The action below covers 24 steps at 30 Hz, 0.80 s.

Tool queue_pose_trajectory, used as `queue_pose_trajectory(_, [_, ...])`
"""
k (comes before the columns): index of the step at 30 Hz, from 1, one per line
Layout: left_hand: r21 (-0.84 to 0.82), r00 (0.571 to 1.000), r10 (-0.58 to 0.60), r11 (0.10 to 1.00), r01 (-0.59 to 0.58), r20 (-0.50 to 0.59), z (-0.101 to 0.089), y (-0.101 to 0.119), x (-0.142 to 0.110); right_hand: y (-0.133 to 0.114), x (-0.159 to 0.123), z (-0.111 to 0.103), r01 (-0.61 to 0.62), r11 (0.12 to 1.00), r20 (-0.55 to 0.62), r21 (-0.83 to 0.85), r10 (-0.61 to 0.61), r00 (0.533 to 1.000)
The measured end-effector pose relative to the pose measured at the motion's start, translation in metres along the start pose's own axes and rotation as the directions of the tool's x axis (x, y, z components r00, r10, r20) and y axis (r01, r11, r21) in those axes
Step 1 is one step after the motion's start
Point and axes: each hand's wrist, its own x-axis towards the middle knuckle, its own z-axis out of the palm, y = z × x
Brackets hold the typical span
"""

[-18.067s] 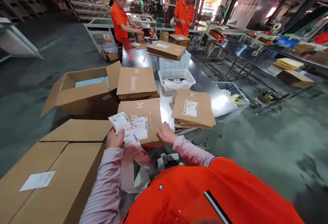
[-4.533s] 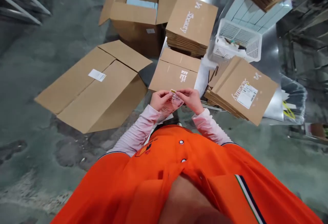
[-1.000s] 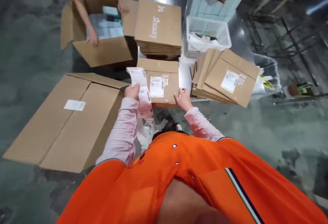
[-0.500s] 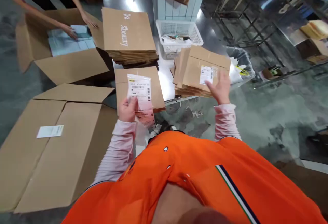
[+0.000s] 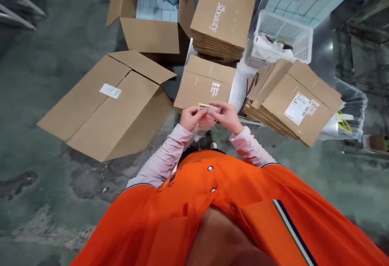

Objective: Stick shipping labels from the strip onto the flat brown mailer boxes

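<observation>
The left hand (image 5: 189, 119) and right hand (image 5: 230, 118) pinch a strip of printed labels (image 5: 206, 124) between thumbs and fingers, at the near edge of a brown carton (image 5: 203, 80). To the right lies a pile of flattened cartons (image 5: 317, 106), its top one labelled; beyond it stands a white basket (image 5: 305, 48).

The label strip (image 5: 206, 121) is yellow-marked white, the carton (image 5: 200, 82) brown, lettered in white.

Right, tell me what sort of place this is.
Likely a warehouse packing area: there is a printed label strip, a stack of flat cardboard packages, the top one labelled, and an open carton holding pale blue boxes.
</observation>
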Motion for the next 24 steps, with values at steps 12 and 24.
queue_pose_trajectory(12, [-0.219,0.871,-0.467,0.843,0.491,0.154,-0.018,-0.066,0.008,0.046,0.114,0.027,0.001,0.949,-0.175,-0.314,-0.059,0.983])
queue_pose_trajectory(24, [-0.094,0.879,-0.476,0.876,0.472,-0.026,-0.087,-0.080,-0.073,0.067,0.101,0.077,0.327,0.680,0.353,-0.657,-0.105,0.930])
